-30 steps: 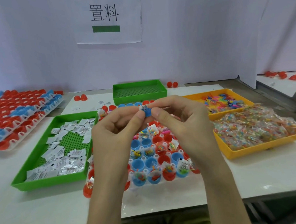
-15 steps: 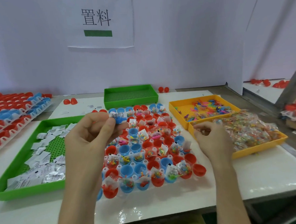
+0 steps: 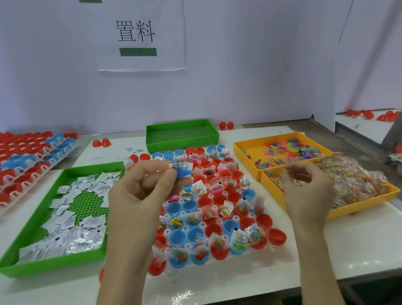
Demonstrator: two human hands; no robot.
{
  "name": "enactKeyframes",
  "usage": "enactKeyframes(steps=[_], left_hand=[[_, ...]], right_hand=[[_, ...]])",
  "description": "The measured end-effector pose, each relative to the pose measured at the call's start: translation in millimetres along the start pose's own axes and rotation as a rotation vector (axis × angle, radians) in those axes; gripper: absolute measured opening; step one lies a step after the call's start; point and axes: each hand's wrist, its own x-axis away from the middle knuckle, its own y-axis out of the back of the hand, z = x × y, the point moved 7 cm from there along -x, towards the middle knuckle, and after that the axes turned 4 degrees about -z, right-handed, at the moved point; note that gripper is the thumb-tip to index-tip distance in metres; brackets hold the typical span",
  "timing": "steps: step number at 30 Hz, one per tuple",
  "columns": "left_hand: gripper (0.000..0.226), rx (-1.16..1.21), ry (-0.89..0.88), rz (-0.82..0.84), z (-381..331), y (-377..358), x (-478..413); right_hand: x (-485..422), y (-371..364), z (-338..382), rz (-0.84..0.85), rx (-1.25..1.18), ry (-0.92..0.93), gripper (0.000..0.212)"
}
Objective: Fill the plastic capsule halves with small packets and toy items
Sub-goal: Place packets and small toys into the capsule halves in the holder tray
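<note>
Red/blue capsule halves (image 3: 176, 237) upright, some w/ packets (image 3: 240, 238).

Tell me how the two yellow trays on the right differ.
The far yellow tray holds loose coloured toy pieces, spread thin enough that its perforated floor shows. The near yellow tray is heaped with clear packets of coloured bits that hide its floor. The right hand hovers over the near yellow tray, and no hand is over the far yellow tray. Both are yellow, shallow and rectangular, and they sit side by side.

Right hand (image 3: 308, 188) has moved (to the packet tray (image 3: 365, 203)).
</note>
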Motion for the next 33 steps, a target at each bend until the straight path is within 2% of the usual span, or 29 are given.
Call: enactKeyframes(steps=[4, 7, 10, 16, 22, 25, 30, 33], left_hand=[[0.007, -0.017, -0.005, 0.048, 2, -14, 3], [0.009, -0.021, -0.007, 0.093, 0, -24, 7], [0.009, -0.025, -0.013, 0.128, -2, -30, 10], [0.016, -0.065, -0.021, 0.082, -2, -26, 10], [0.009, -0.052, -0.047, 0.027, -3, -20, 8], [0.007, -0.07, -0.067, 0.019, -5, -20, 9], [0.008, -0.109, -0.096, 0.046, -6, -22, 10], [0.018, -0.109, -0.074, 0.109, -7, -27, 12]], right_hand=[[2, -1, 25, 0.1, -0.213, 0.012, 0.023], [16, -7, 60, 0.256, -0.428, 0.015, 0.029], [38, -13, 95, 0.436, -0.615, 0.033, 0.024], [66, -23, 124, 0.669, -0.768, 0.036, 0.016], [68, -23, 128, 0.752, -0.785, 0.03, 0.008], [70, -21, 130, 0.789, -0.76, 0.045, 0.018], [67, -18, 131, 0.736, -0.777, 0.082, 0.025], [64, -14, 131, 0.724, -0.792, 0.101, 0.026]])
